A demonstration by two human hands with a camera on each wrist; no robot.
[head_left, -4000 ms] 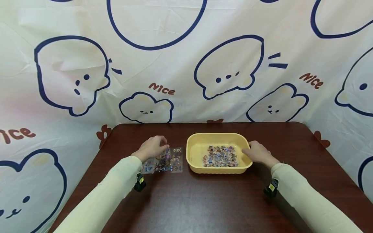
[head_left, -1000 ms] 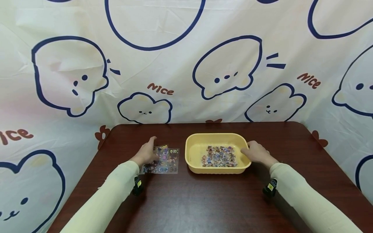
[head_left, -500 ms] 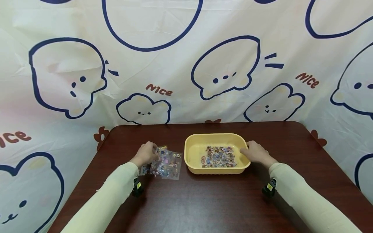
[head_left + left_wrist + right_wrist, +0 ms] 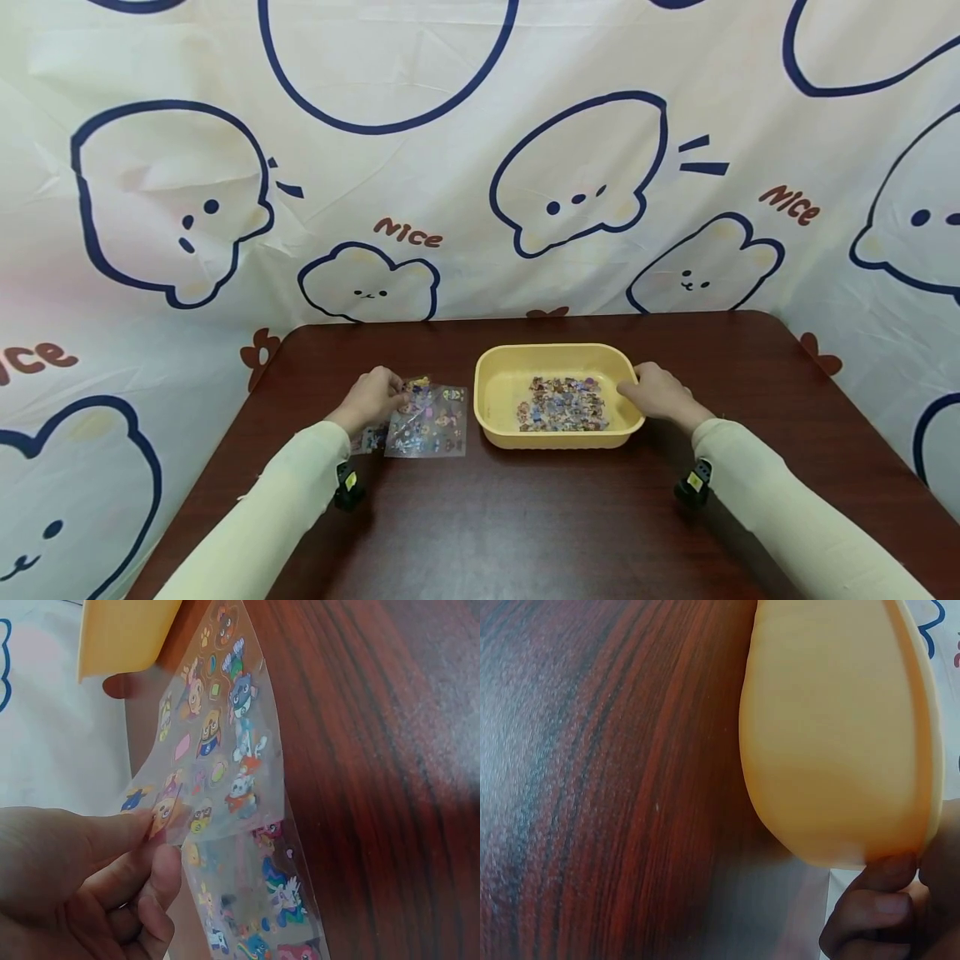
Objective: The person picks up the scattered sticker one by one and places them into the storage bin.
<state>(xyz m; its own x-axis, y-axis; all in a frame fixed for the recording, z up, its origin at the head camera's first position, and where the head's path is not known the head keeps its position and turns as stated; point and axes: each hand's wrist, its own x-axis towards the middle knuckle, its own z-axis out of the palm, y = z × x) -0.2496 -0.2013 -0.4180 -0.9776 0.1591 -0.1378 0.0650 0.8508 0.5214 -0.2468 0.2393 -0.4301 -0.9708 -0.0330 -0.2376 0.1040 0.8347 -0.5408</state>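
Observation:
My left hand [image 4: 372, 398] pinches the near-left edge of a clear sticker sheet [image 4: 435, 429] between thumb and forefinger. In the left wrist view that sheet [image 4: 214, 712] is printed with small cartoon animals and bends up toward the fingers. A second sticker sheet [image 4: 255, 900] lies partly under it. My right hand [image 4: 660, 393] grips the right rim of a yellow plastic tub [image 4: 498, 417], thumb over the inside. The right wrist view shows curled fingers against the tub's outer wall [image 4: 832, 750]. A patch of small colourful stickers or pieces [image 4: 564, 404] covers part of the tub's floor.
Everything stands on a dark brown wooden table [image 4: 510, 525] with rounded far corners. A white cloth [image 4: 457, 283] with cartoon drawings hangs behind and at both sides. The tub sits just right of the sheets.
My left hand, spread over the sheets a second ago, has closed on the edge of the top sheet, which has swung and shifted slightly right. My right hand has kept its grip on the tub.

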